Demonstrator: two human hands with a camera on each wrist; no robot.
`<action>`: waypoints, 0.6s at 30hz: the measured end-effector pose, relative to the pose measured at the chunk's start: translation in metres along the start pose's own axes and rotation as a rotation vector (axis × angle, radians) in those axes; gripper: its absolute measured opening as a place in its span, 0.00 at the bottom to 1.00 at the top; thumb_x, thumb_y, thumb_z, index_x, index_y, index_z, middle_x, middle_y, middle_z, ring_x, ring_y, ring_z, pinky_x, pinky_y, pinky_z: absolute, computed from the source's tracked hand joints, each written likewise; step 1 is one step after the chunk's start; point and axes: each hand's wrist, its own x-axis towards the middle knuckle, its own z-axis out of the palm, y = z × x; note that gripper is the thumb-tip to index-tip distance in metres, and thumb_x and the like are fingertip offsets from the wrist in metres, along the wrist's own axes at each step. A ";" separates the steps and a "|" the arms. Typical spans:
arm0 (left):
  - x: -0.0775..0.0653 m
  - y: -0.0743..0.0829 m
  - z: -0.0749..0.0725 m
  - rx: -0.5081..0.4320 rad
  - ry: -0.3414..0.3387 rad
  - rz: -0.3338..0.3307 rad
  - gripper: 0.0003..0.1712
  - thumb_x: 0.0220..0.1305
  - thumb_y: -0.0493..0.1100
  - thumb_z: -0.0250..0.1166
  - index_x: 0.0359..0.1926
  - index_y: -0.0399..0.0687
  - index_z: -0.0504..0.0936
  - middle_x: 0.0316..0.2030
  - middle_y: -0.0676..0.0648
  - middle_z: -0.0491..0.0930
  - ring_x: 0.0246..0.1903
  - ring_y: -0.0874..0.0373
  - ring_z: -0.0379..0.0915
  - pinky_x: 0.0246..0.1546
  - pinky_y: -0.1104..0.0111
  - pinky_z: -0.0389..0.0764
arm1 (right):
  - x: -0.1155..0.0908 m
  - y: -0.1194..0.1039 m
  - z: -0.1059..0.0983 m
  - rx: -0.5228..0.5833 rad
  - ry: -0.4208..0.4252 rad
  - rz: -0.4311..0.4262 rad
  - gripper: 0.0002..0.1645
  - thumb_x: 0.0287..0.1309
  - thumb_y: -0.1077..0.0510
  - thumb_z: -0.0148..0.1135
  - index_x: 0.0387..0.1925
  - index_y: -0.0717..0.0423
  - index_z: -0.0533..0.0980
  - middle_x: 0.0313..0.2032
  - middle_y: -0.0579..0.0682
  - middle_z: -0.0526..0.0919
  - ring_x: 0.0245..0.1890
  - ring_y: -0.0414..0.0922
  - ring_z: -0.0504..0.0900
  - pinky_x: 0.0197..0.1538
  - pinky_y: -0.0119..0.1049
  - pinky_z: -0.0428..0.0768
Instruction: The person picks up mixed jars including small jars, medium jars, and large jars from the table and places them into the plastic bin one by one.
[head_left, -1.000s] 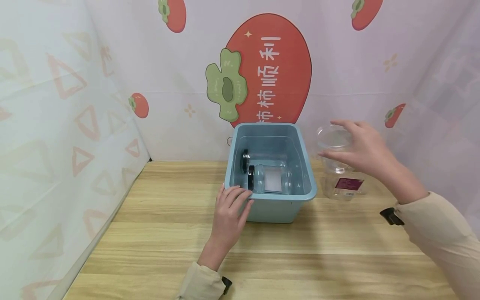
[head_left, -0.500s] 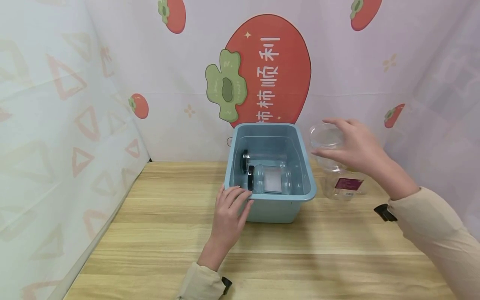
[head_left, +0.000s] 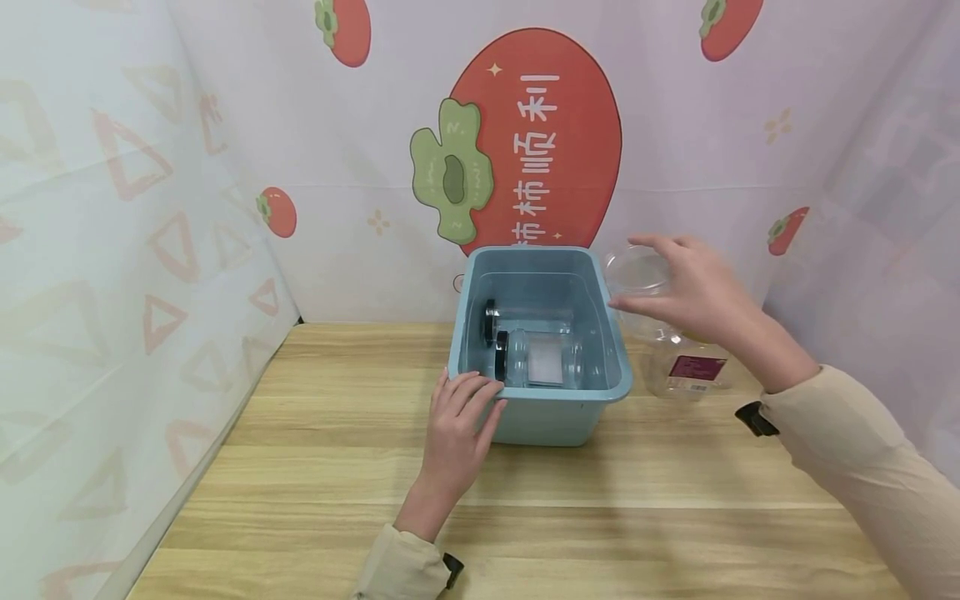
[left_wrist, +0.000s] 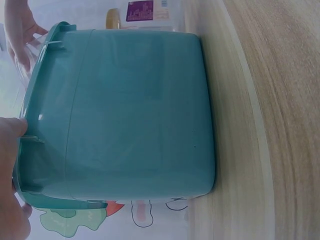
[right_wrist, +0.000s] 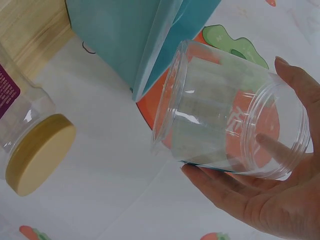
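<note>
My right hand (head_left: 701, 292) grips a clear plastic jar (right_wrist: 210, 107) by one end, thumb and fingers on opposite sides. In the head view the jar (head_left: 637, 271) is in the air beside the right rim of a blue plastic bin (head_left: 551, 421); no coloured lid shows on it. My left hand (head_left: 459, 429) holds the bin's front left rim, with fingers over the edge, and in the left wrist view the thumb side (left_wrist: 12, 127) is at the rim. Inside the bin lie two clear jars with black lids, the nearer jar (head_left: 545, 360) with a pale label, the other jar (head_left: 540, 319) behind.
Right of the bin, on the wooden table (head_left: 337, 467), stands another clear jar with a purple label (head_left: 696, 367); its gold lid (right_wrist: 42, 155) shows in the right wrist view. A printed curtain (head_left: 360, 142) hangs behind the table and along its sides.
My right hand has carried the clear jar leftward from above the purple-labelled jar towards the bin's right rim. The left hand and the bin stay where they were.
</note>
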 end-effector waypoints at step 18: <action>0.001 0.002 0.000 -0.003 -0.003 0.000 0.15 0.58 0.34 0.78 0.47 0.42 0.87 0.44 0.45 0.87 0.54 0.42 0.80 0.63 0.30 0.72 | 0.009 -0.016 0.008 0.024 -0.006 -0.039 0.52 0.55 0.44 0.81 0.75 0.56 0.67 0.69 0.71 0.70 0.69 0.68 0.67 0.62 0.70 0.74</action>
